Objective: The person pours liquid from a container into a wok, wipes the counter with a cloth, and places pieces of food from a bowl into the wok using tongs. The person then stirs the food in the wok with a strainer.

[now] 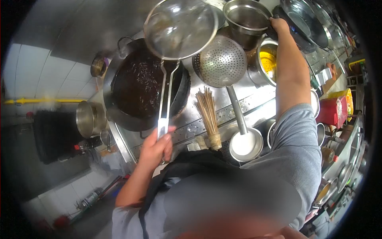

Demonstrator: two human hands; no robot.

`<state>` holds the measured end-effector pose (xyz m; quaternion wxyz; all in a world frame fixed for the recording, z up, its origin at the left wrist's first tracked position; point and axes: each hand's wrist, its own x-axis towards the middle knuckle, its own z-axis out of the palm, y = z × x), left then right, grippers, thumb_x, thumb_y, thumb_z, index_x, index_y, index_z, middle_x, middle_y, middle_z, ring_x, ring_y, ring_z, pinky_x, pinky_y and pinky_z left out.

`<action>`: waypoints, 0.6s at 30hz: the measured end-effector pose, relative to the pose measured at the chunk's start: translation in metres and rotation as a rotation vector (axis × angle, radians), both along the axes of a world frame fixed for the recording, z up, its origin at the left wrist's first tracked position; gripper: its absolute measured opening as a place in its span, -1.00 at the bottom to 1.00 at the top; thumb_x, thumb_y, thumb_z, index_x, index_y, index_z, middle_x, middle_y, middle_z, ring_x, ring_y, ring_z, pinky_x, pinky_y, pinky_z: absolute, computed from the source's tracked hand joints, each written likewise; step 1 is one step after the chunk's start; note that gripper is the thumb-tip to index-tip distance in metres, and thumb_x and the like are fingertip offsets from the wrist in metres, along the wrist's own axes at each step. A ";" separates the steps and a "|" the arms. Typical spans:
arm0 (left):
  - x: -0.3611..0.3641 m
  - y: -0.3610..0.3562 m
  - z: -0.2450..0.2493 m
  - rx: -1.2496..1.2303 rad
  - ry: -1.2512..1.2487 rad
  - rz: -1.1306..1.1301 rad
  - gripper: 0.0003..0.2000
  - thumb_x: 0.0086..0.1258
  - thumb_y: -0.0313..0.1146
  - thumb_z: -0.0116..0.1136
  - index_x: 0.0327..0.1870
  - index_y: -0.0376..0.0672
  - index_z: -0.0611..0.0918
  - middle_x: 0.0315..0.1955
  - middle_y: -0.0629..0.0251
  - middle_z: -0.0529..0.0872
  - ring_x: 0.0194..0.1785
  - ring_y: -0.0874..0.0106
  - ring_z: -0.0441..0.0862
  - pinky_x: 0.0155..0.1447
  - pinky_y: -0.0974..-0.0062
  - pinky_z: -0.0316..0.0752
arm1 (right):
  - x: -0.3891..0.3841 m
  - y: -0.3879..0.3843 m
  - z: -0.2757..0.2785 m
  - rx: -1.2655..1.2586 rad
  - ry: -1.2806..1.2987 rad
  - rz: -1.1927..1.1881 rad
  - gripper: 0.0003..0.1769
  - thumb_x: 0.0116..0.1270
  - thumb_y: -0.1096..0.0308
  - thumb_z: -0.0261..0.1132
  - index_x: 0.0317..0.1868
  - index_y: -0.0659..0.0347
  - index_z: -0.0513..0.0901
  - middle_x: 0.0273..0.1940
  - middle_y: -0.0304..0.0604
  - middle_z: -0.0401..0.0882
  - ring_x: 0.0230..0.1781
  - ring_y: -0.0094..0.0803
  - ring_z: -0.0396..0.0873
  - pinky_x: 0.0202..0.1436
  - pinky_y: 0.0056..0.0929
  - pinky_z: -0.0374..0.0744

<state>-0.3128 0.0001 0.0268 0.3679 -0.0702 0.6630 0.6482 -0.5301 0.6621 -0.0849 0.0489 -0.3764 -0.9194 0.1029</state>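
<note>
My left hand (156, 148) is closed round the handle of a round fine-mesh strainer (181, 28), held up at the top middle. Below and left of the strainer's mesh is a large wok (109, 89) with dark liquid (137, 87) in it. At the upper right, my right hand (279, 26) grips the dark handle of a steel pot (246, 28); its fingers are partly hidden. Between my arms lies a perforated skimmer (223, 61), its handle reaching a small bowl of white contents (243, 145). A bamboo wok brush (207, 119) lies beside it.
A steel container with yellow liquid (267, 61) stands by my right forearm. Another wok (298, 22) is at the far upper right. On the left are a steel pot (89, 119), a bottle with a red cap (87, 144) and a yellow pipe (43, 100).
</note>
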 end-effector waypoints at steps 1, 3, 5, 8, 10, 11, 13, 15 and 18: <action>-0.009 0.016 -0.006 0.026 0.030 -0.063 -0.68 0.59 -0.34 -0.04 0.24 -0.31 0.47 -0.64 0.38 0.41 -0.65 0.54 0.37 -0.51 0.53 0.33 | 0.010 -0.007 0.003 -0.010 0.113 -0.066 -0.32 0.37 -0.17 0.16 0.06 0.36 0.69 0.13 0.28 0.60 0.25 0.09 0.54 0.34 -0.13 0.44; -0.027 0.053 -0.015 0.071 0.091 -0.163 -0.69 0.59 -0.39 -0.06 0.24 -0.34 0.47 -0.65 0.39 0.39 -0.66 0.54 0.37 -0.52 0.52 0.34 | 0.032 -0.027 0.013 -0.029 0.362 -0.254 -0.25 0.35 -0.23 0.14 0.03 0.41 0.69 0.08 0.34 0.62 0.22 0.18 0.53 0.33 -0.08 0.44; -0.043 0.092 -0.025 0.109 0.129 -0.229 -0.71 0.58 -0.44 -0.08 0.22 -0.35 0.48 -0.64 0.39 0.37 -0.68 0.53 0.35 -0.54 0.52 0.35 | 0.062 -0.049 0.031 -0.050 0.510 -0.350 -0.28 0.36 -0.21 0.16 0.01 0.41 0.70 0.08 0.32 0.62 0.21 0.17 0.55 0.31 -0.09 0.46; -0.061 0.150 -0.037 0.207 0.141 -0.294 -0.71 0.58 -0.41 -0.07 0.20 -0.36 0.49 -0.62 0.39 0.41 -0.67 0.53 0.36 -0.54 0.53 0.35 | 0.108 -0.062 0.042 -0.093 0.731 -0.473 -0.27 0.32 -0.20 0.23 -0.03 0.47 0.70 0.03 0.32 0.65 0.13 0.13 0.61 0.24 -0.13 0.50; -0.070 0.185 -0.045 0.266 0.135 -0.323 -0.73 0.57 -0.38 -0.03 0.15 -0.35 0.51 -0.60 0.38 0.46 -0.66 0.52 0.38 -0.56 0.50 0.35 | 0.148 -0.091 0.050 -0.295 1.014 -0.533 -0.32 0.32 -0.10 0.32 0.00 0.51 0.67 0.00 0.19 0.71 0.01 -0.04 0.68 0.13 -0.20 0.55; -0.075 0.201 -0.052 0.278 0.132 -0.335 -0.73 0.57 -0.38 -0.03 0.15 -0.35 0.51 -0.60 0.38 0.46 -0.66 0.52 0.38 -0.56 0.50 0.35 | 0.165 -0.115 0.056 -0.458 1.269 -0.490 -0.36 0.32 -0.03 0.34 0.03 0.50 0.66 0.00 0.11 0.71 -0.04 -0.14 0.67 0.09 -0.25 0.56; -0.085 0.231 -0.068 0.333 0.039 -0.317 -0.72 0.56 -0.32 0.01 0.11 -0.33 0.52 -0.55 0.33 0.56 -0.63 0.47 0.48 -0.53 0.48 0.45 | 0.204 -0.152 0.059 -0.658 1.535 -0.367 -0.44 0.35 0.08 0.36 0.09 0.48 0.63 -0.01 -0.01 0.69 -0.09 -0.29 0.65 0.01 -0.32 0.58; -0.091 0.253 -0.069 0.330 -0.002 -0.311 -0.70 0.55 -0.29 0.04 0.13 -0.33 0.49 -0.52 0.29 0.59 -0.58 0.42 0.56 -0.50 0.47 0.50 | 0.245 -0.188 0.057 -0.764 1.516 -0.344 -0.47 0.38 0.12 0.35 0.12 0.45 0.61 0.00 -0.05 0.67 -0.09 -0.34 0.63 0.00 -0.36 0.58; -0.082 0.249 -0.066 0.360 -0.076 -0.301 -0.55 0.53 -0.14 0.09 0.23 -0.32 0.40 -0.31 0.10 0.69 -0.28 0.25 0.75 -0.29 0.42 0.65 | 0.296 -0.261 0.057 -0.788 1.348 -0.330 -0.49 0.40 0.13 0.33 0.14 0.43 0.60 -0.01 -0.07 0.66 -0.07 -0.37 0.61 0.03 -0.39 0.56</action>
